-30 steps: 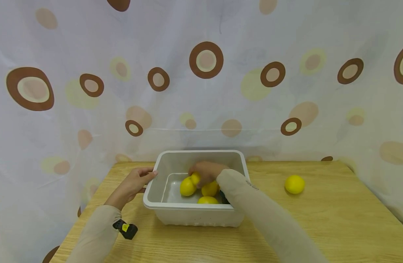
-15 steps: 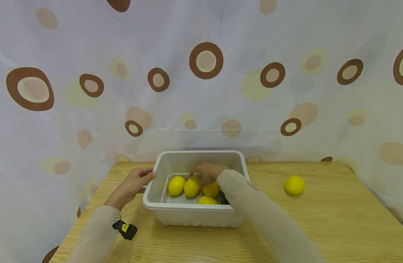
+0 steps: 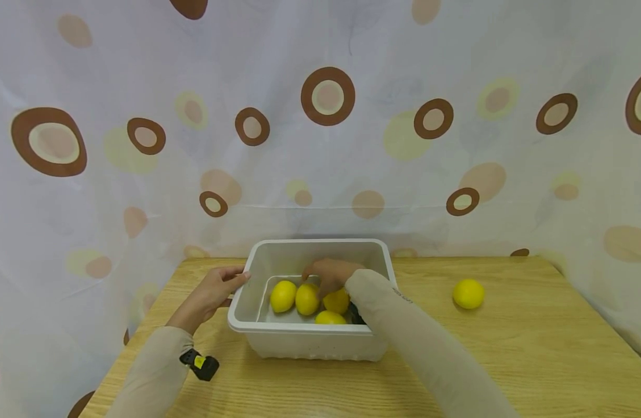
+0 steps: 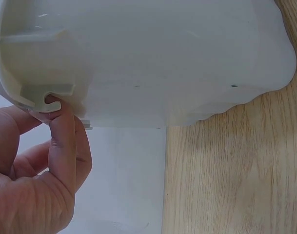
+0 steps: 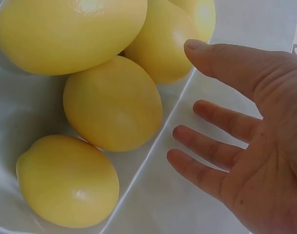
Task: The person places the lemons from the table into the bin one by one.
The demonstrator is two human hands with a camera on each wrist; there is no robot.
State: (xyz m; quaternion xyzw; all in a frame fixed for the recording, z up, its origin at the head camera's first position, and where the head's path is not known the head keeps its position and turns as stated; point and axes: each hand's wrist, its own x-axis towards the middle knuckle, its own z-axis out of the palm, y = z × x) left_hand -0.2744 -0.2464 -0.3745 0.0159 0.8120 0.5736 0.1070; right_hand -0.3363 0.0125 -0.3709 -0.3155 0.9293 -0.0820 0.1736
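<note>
A white plastic tub (image 3: 310,342) stands on the table with several yellow lemons inside, one of them (image 3: 283,296) at the left. My left hand (image 3: 211,293) pinches the tub's left rim; in the left wrist view its fingers (image 4: 63,146) curl up under the lip. Inside the tub is my right hand (image 3: 331,276), above the lemons. The right wrist view shows its fingers (image 5: 207,146) spread and holding nothing. Its thumb tip is close to a lemon (image 5: 160,44); whether they touch I cannot tell. The right sleeve hides the tub's right part.
Another lemon (image 3: 468,294) lies on the wooden table (image 3: 540,348) to the right of the tub. A patterned curtain (image 3: 320,174) hangs right behind the table. My left wrist carries a small black camera (image 3: 202,366).
My right hand has let go of a lemon and its fingers have opened. Two lemons rolled left in the tub, then slightly back right. My left hand stays on the rim.
</note>
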